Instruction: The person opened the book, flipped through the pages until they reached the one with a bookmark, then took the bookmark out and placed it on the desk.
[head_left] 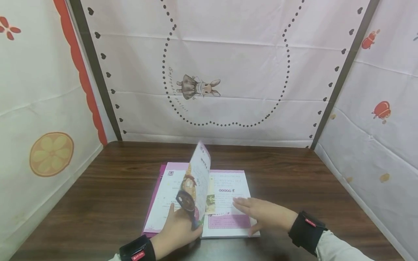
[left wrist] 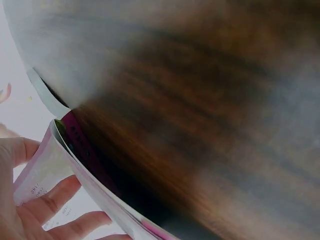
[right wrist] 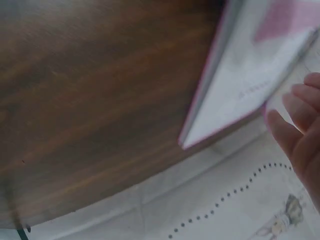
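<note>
A book (head_left: 225, 203) with pink-edged pages lies spread on the table. One illustrated page (head_left: 200, 170) stands raised near its middle, tilted over the left side. My left hand (head_left: 177, 229) is at the bottom of the left page (head_left: 171, 186), beside the raised page's lower corner, which partly hides the fingers. In the left wrist view its fingers (left wrist: 55, 197) lie spread against a printed page (left wrist: 30, 187). Over the right page's outer edge, my right hand (head_left: 261, 214) has its fingers extended. The right wrist view shows those fingers (right wrist: 285, 132) holding nothing.
The dark wooden table (head_left: 114, 192) surrounds the book. White printed cloth stands at the back (head_left: 235, 72), on the left (head_left: 42, 98) and on the right (head_left: 369, 134). A magenta cover edge (head_left: 153, 203) shows under the left pages.
</note>
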Demonstrator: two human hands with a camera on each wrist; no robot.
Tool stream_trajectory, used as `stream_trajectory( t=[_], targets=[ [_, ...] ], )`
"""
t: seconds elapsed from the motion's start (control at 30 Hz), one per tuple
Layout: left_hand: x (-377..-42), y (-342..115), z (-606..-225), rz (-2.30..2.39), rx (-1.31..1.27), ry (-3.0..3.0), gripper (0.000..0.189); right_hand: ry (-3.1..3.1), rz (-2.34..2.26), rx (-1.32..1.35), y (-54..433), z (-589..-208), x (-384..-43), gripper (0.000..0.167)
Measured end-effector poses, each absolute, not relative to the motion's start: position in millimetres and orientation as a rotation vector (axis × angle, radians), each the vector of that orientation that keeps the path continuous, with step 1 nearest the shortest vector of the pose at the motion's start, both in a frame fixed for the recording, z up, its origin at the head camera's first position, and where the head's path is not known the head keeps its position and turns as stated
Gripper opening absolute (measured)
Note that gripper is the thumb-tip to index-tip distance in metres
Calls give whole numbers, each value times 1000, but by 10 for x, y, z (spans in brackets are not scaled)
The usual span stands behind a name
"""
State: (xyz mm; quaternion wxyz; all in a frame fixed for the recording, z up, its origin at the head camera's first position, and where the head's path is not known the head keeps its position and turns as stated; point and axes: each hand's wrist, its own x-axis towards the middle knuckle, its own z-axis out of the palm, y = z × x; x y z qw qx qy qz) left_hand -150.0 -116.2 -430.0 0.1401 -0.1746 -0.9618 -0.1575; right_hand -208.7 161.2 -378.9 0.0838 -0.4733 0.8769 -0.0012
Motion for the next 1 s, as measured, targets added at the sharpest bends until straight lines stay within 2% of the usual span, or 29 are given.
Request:
stream_trajectory(
  t=[0.1, 0.43, 0.47, 0.53, 0.67, 0.7, 0.8, 0.9, 0.93, 1.0],
  targets=[
    [-1515, -1198, -4288, -525, -478, -2772, 54, 2594, 37, -1314, 1619, -3864, -2047, 82],
    [-1503, -1300, -4212, -989, -338, -2778, 28, 2629, 59, -1347, 1633, -3992, -2023, 70],
    [-1496, -1302, -4205, -1006, -310, -2768, 33, 2634, 61, -1347, 1630, -3995, -2022, 69],
    [-1501, -1309, -4197, -1066, -271, -2725, 56, 2646, 79, -1349, 1615, -4000, -2013, 67],
    [-1518, -1315, -4201, -1127, -243, -2603, 121, 2661, 116, -1323, 1589, -4007, -2000, 65],
    [-1523, -1318, -4212, -1117, -247, -2577, 130, 2661, 124, -1314, 1583, -4007, -1997, 65],
    [-1522, -1345, -4275, -859, -274, -2533, 143, 2658, 136, -1297, 1562, -4012, -1995, 64],
    [-1536, -1376, -4323, -435, -369, -2467, 145, 2655, 141, -1278, 1548, -4010, -1992, 64],
    [-1548, -1383, -4328, -295, -409, -2428, 144, 2656, 141, -1279, 1547, -4009, -1993, 64],
    [-1564, -1394, -4311, -91, -502, -2394, 129, 2661, 148, -1284, 1549, -4005, -1993, 64]
  ],
)
